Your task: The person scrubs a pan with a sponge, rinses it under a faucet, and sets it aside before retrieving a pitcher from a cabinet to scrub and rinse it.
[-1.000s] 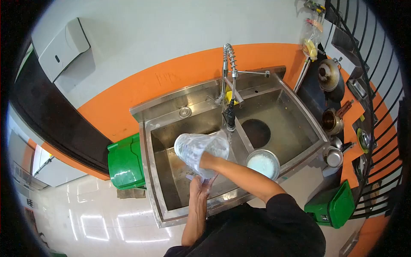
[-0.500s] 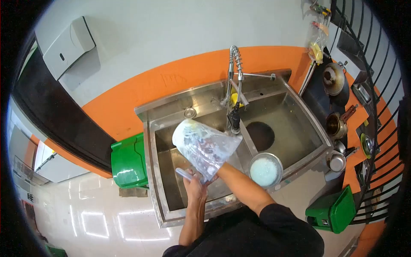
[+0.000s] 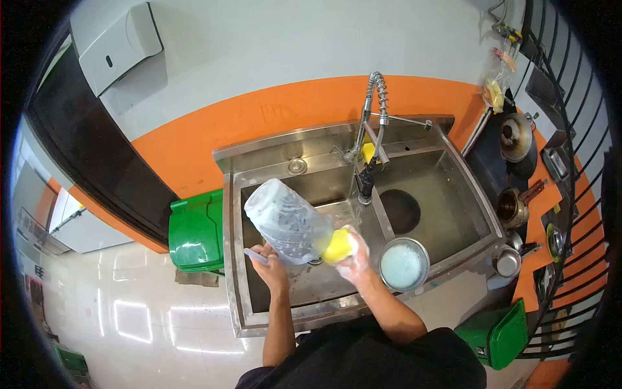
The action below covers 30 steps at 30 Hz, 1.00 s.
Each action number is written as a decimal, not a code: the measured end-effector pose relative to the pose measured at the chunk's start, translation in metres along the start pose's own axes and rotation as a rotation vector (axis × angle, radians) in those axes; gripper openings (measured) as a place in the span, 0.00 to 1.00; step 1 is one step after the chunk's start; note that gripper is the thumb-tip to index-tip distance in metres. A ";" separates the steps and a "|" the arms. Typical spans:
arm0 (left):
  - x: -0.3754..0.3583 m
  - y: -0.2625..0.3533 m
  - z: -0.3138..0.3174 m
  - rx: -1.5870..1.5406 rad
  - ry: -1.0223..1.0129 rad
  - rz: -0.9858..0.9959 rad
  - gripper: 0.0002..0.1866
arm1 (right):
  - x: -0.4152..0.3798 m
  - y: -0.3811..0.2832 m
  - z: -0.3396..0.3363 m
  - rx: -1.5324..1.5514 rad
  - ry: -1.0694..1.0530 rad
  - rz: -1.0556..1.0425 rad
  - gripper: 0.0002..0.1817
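A clear plastic pitcher (image 3: 282, 220), streaked with white suds, lies tilted over the left sink basin (image 3: 311, 285). My left hand (image 3: 269, 269) is closed around its handle (image 3: 256, 257), which sticks out past the fingers. At the pitcher's lower right end, my right hand (image 3: 356, 262) grips a yellow sponge (image 3: 339, 246). Foam coats the fingers of that hand, and the sponge is at the pitcher's rim. Just right of my right hand, a metal bowl (image 3: 424, 262) of pale, foamy liquid rests by the sink's front edge.
A spring-neck faucet (image 3: 367, 175) hangs over the divider between the basins. The right basin (image 3: 447, 214) holds cloudy water and a dark round shape. Green bins (image 3: 194, 236) flank the sink. Pans and pots (image 3: 512, 204) hang or stand along the right side.
My right hand has come out of the pitcher, and the sponge now shows in it. The pitcher has shifted left and turned more sideways. My left hand has moved left with the handle.
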<state>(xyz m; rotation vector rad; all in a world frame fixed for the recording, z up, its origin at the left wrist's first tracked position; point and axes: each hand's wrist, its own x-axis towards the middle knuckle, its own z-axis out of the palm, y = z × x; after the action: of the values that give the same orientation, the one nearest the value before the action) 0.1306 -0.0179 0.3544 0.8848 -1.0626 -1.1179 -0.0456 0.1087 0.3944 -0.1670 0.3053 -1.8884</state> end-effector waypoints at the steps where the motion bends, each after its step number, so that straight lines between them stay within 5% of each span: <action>1: 0.001 -0.008 -0.004 0.062 0.010 0.089 0.10 | -0.001 -0.007 -0.001 0.001 0.001 0.000 0.20; 3: -0.007 0.035 0.004 0.208 0.012 0.082 0.10 | 0.003 -0.024 0.005 -0.373 0.234 -0.219 0.18; 5: -0.011 0.043 0.006 0.348 0.003 0.076 0.11 | 0.008 -0.031 0.019 -0.505 0.186 -0.335 0.21; 7: -0.016 0.023 -0.010 0.386 -0.055 0.112 0.11 | 0.017 -0.029 0.059 -0.940 -0.087 -0.584 0.24; 9: -0.027 0.031 -0.008 0.392 -0.143 0.052 0.10 | 0.042 -0.024 0.057 -1.769 -0.330 -1.074 0.28; 10: -0.031 0.025 -0.008 0.317 -0.210 0.053 0.10 | 0.045 -0.019 0.055 -1.774 -0.318 -1.072 0.28; 12: -0.036 0.025 -0.010 0.253 -0.281 0.006 0.10 | 0.048 -0.010 0.054 -1.974 -0.237 -0.456 0.27; 13: -0.036 0.022 -0.015 0.256 -0.285 -0.001 0.10 | 0.061 -0.008 0.038 -1.974 -0.230 -0.450 0.27; 15: -0.028 0.018 -0.031 0.365 -0.323 0.111 0.12 | 0.089 -0.004 0.006 -1.158 -0.394 -0.354 0.25; 16: -0.025 0.021 -0.041 0.557 -0.329 0.189 0.15 | 0.088 0.000 0.004 -1.382 -0.266 -0.165 0.31; 17: -0.024 0.032 -0.044 0.556 -0.342 0.197 0.15 | 0.080 0.007 0.014 -1.378 -0.258 -0.180 0.31; 19: -0.026 0.045 -0.047 0.461 -0.413 0.092 0.14 | 0.065 0.019 0.028 -1.785 -0.514 -0.573 0.26; 21: -0.030 0.028 -0.073 0.442 -0.464 -0.011 0.14 | 0.067 0.016 0.006 -1.929 -0.443 -0.406 0.29; 23: -0.022 0.042 -0.067 0.528 -0.524 0.191 0.12 | 0.077 0.018 -0.012 -1.868 -0.363 -0.484 0.27; 24: -0.017 0.042 -0.080 0.591 -0.570 0.103 0.10 | 0.078 0.014 -0.017 -1.867 -0.348 -0.484 0.27; 26: -0.012 0.041 -0.089 0.601 -0.605 0.128 0.09 | 0.078 0.002 -0.026 -1.898 -0.293 -0.161 0.24; 30: -0.008 0.037 -0.088 0.583 -0.565 0.074 0.07 | 0.064 0.015 -0.087 -2.030 0.058 -0.470 0.21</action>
<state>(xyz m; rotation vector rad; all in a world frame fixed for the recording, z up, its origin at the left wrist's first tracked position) 0.2237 0.0006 0.3634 0.9863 -1.9379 -1.0327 -0.0766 0.0549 0.3048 -1.5780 2.2368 -1.2350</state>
